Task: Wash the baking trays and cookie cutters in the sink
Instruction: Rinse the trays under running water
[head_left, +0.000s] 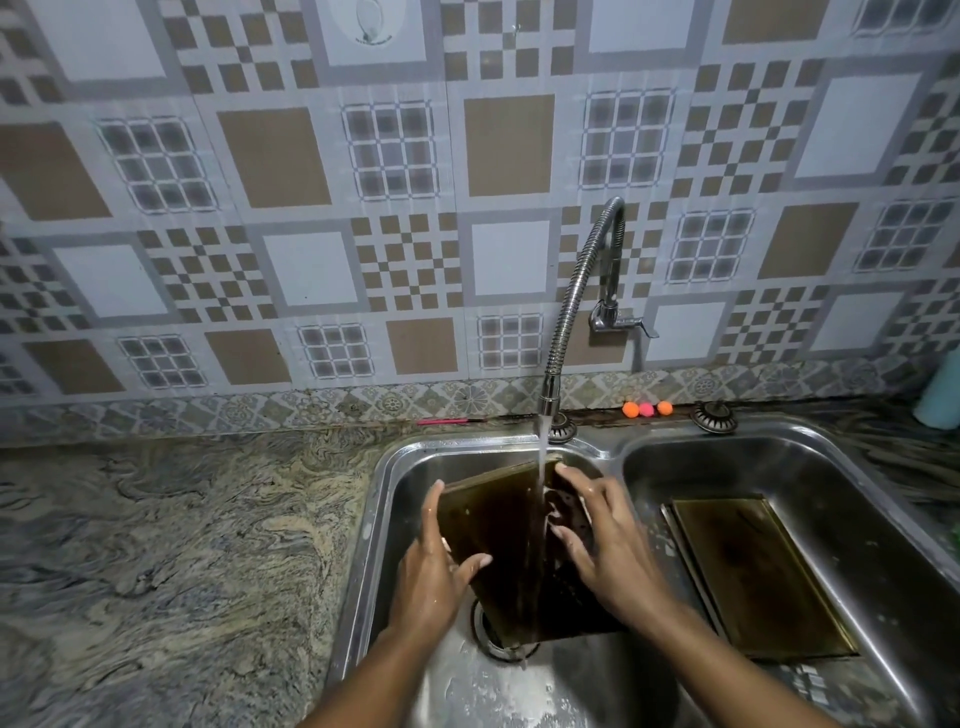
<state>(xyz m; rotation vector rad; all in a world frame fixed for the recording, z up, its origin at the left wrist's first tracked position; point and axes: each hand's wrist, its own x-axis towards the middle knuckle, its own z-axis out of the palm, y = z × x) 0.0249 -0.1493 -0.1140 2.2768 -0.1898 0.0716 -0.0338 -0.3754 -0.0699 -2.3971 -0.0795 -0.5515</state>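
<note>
Here, left hand (434, 577) grips dark rectangular tray (498, 525); right hand (608, 551) fingers flat, outspread.

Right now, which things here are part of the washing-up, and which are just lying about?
In use: dark tray held by the left hand, touched by the right hand; running tap; second tray in the right basin; sink.
Lying about: three small balls, pink stick, pale bottle.

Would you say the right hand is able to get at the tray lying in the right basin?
Probably yes: the right hand rests on the tray being rinsed, next to that basin, and nothing covers or blocks the other tray.
</note>
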